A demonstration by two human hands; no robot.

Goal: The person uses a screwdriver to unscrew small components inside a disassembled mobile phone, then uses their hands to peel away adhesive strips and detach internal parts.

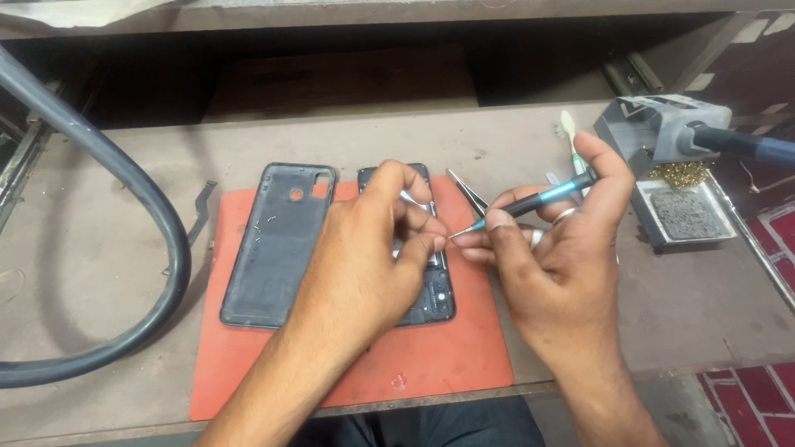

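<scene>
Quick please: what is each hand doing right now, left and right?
Left hand: grip pinched at the screwdriver tip, over the opened phone.
Right hand: closed on the screwdriver.

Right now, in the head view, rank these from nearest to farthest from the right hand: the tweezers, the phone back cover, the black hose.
1. Tweezers: on the orange mat, just left of the right hand.
2. Phone back cover: further left on the mat, beyond the left hand.
3. Black hose: looping at the bench's far left.
</scene>
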